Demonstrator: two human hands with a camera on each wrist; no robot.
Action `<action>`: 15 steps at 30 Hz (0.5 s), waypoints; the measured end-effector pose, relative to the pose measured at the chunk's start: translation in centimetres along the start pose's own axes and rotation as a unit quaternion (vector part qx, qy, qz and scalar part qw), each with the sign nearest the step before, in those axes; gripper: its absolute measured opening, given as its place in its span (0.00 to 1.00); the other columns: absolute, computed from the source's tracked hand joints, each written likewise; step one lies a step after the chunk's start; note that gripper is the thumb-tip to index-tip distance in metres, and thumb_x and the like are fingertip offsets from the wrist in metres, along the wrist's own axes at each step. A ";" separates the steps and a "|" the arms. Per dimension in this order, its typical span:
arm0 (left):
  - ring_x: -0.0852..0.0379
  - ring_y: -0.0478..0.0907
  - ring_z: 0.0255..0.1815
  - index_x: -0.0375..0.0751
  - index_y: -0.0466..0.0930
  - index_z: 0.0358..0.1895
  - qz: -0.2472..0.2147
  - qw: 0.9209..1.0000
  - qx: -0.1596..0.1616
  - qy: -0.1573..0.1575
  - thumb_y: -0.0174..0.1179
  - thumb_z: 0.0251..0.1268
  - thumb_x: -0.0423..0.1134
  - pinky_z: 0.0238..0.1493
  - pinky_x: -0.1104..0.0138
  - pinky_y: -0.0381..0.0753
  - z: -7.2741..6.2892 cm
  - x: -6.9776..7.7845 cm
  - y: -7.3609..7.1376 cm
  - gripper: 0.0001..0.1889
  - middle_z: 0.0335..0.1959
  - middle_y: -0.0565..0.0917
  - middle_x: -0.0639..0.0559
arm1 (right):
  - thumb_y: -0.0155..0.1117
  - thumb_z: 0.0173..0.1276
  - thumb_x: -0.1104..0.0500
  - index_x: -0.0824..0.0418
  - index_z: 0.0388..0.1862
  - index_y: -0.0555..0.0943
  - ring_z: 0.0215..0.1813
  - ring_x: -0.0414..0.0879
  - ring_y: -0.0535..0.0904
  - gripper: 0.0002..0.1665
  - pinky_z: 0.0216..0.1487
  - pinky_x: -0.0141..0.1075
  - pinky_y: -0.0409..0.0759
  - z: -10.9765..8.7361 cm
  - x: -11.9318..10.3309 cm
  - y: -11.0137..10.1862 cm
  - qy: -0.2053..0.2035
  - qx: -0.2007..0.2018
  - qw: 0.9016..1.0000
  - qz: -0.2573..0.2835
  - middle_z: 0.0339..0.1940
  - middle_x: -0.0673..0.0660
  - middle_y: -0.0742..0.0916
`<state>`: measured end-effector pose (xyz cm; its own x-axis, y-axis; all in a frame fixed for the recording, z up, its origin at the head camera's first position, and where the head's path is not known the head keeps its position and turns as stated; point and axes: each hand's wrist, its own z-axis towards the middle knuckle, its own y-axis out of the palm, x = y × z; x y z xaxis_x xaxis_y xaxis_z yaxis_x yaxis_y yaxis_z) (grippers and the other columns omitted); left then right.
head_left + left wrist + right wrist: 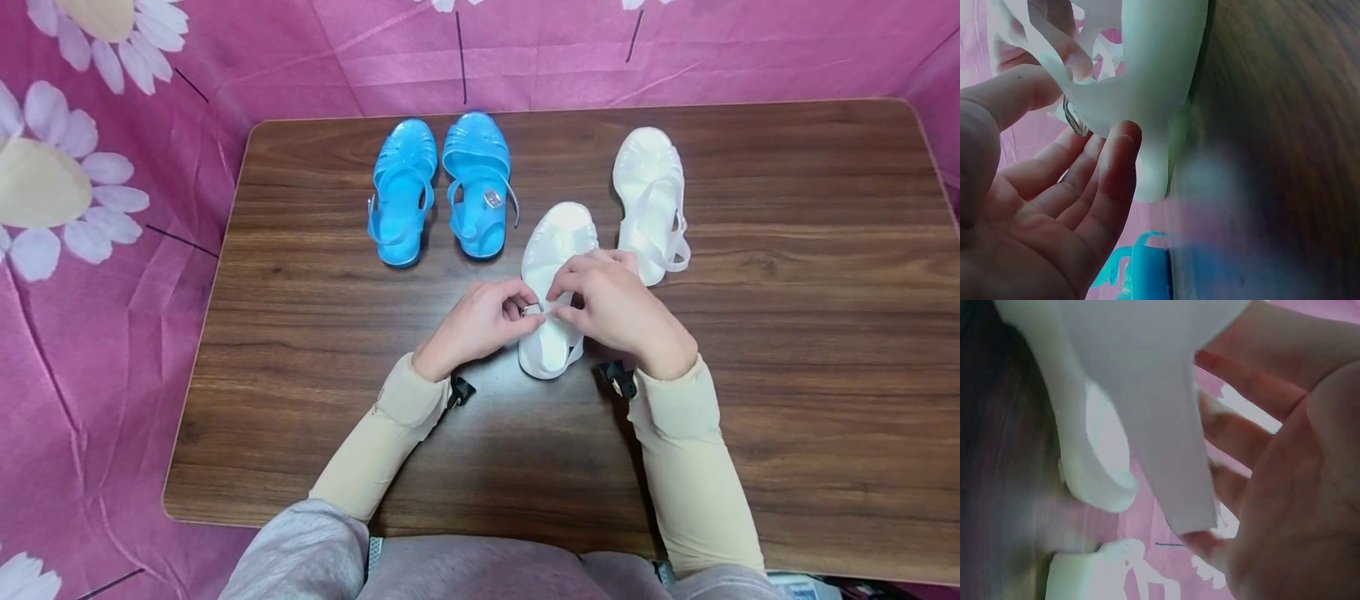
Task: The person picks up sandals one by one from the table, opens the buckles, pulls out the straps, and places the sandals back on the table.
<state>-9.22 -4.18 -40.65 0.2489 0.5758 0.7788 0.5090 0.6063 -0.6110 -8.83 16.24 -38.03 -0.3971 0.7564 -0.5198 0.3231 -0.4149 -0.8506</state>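
A white sandal (558, 237) lies on the table before the person, its toe pointing away. On its left side the left hand (480, 325) pinches the strap at a small metal buckle (532, 310); the left wrist view shows this buckle (1074, 117) between thumb and fingers. From the other side the right hand (615, 304) reaches over the sandal, thumb and forefinger curled at the strap near the buckle. Its fingertips are partly hidden. In the right wrist view, the white sandal (1141, 394) blocks much of the grip.
A second white sandal (648, 158) lies to the right, behind the right hand. Two blue sandals (405, 204) stand side by side at the back left. The wooden table (810, 350) ends at a pink flowered cloth (540, 58) behind and at the left.
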 end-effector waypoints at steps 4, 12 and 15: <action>0.59 0.77 0.32 0.43 0.81 0.41 0.000 1.000 0.011 0.019 0.64 0.62 0.44 0.36 0.72 0.75 -0.1 0.0 -0.1 0.10 0.31 0.81 0.53 | 0.66 0.64 0.58 0.60 0.42 0.86 0.44 0.50 0.82 0.09 0.56 0.47 0.72 0.1 -0.4 0.1 -0.010 -0.031 0.999 0.019 0.39 0.54 0.88; 0.61 0.74 0.32 0.43 0.79 0.40 -0.002 0.999 0.005 0.037 0.63 0.61 0.41 0.35 0.72 0.74 -0.2 -0.1 -0.3 0.08 0.31 0.78 0.53 | 0.68 0.62 0.57 0.58 0.36 0.84 0.41 0.49 0.81 0.06 0.70 0.52 0.61 0.2 -1.0 0.4 -0.003 -0.029 1.000 -0.009 0.32 0.52 0.87; 0.61 0.73 0.32 0.42 0.78 0.39 0.002 0.999 0.015 0.048 0.63 0.59 0.39 0.35 0.72 0.73 -0.3 -0.1 -0.3 0.07 0.31 0.76 0.53 | 0.69 0.60 0.58 0.58 0.33 0.84 0.46 0.50 0.81 0.04 0.74 0.58 0.47 0.2 -1.3 0.5 -0.022 -0.004 0.999 -0.033 0.30 0.51 0.87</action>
<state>-9.16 -4.58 -40.56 0.3295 0.5248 0.7849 0.4834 0.6203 -0.6177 -8.33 15.00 -37.82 -0.4544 0.7591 -0.4661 0.3014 -0.3614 -0.8824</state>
